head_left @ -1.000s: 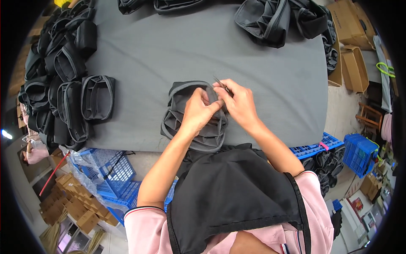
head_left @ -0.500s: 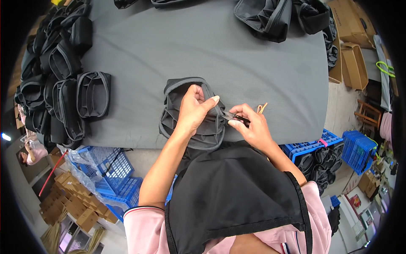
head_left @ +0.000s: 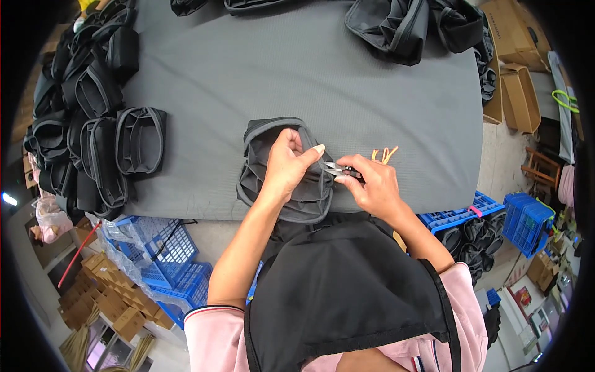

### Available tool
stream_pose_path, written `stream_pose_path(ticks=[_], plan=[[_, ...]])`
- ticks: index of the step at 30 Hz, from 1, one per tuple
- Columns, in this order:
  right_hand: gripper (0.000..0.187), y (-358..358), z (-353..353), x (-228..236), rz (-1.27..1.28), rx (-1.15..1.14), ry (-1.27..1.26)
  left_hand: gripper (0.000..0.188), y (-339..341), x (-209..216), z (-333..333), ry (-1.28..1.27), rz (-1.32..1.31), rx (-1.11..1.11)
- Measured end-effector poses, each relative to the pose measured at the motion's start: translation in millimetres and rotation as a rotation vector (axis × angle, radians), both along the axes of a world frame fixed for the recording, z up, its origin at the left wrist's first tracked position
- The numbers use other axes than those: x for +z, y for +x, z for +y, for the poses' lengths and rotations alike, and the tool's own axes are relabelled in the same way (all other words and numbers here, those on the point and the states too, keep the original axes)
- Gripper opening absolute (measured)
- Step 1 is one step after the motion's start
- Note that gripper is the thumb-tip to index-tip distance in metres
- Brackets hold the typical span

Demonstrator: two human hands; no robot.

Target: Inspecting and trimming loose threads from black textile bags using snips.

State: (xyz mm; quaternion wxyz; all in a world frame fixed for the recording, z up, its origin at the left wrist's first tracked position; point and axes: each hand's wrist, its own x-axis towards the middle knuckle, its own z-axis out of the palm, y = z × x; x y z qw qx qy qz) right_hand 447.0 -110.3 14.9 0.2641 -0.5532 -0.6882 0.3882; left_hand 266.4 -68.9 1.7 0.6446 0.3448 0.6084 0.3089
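An open black pouch with grey edging and inner dividers lies at the table's front edge. My left hand reaches into its opening and pinches the edging on the right side between thumb and fingers. My right hand is closed around small thread snips, whose metal blades point left at that same edging and stand apart. Whether a thread lies between the blades is too small to tell. Thin orange loops stick out just beyond my right hand; what they join is hidden.
The grey-covered table spreads ahead. Many similar pouches are heaped at the left, and others lie at the far right. Blue crates stand below the left front edge; a crate of pouches stands at the right. Cardboard boxes are beyond.
The snips' blades are wider apart and more visible than before. My right hand has turned slightly, and more of the orange loops shows. My left hand keeps its pinch on the pouch.
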Motion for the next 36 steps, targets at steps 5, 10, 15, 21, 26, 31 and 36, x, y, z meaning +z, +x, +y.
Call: stream_pose_path(ticks=[5, 10, 15, 21, 26, 31, 36], plan=[[0.02, 0, 1, 3, -0.102, 0.05, 0.279, 0.026, 0, 0, 2, -0.027, 0.027, -0.023], [0.02, -2, 5, 14, -0.181, 0.093, 0.201, 0.027, -3, -2, 3, 0.0, 0.052, -0.026], [0.021, -16, -17, -3, 0.447, -0.33, -0.196, 0.028, -5, 0, 7, 0.062, 0.151, -0.031], [0.023, -25, -7, -27, 0.505, -0.502, -0.603, 0.063, -13, 39, 0, 0.5, 0.853, -0.769], [0.024, -31, -7, -33, 0.556, -0.528, -0.572, 0.059, 5, 38, -14, 0.416, 0.965, -0.842], [0.025, -36, -2, -27, 0.528, -0.532, -0.577, 0.031, 7, 32, -4, 0.332, 0.932, -0.76], [0.022, -40, 5, -37, 0.606, -0.517, -0.612, 0.021, 6, 13, -6, 0.388, 0.943, -0.653]])
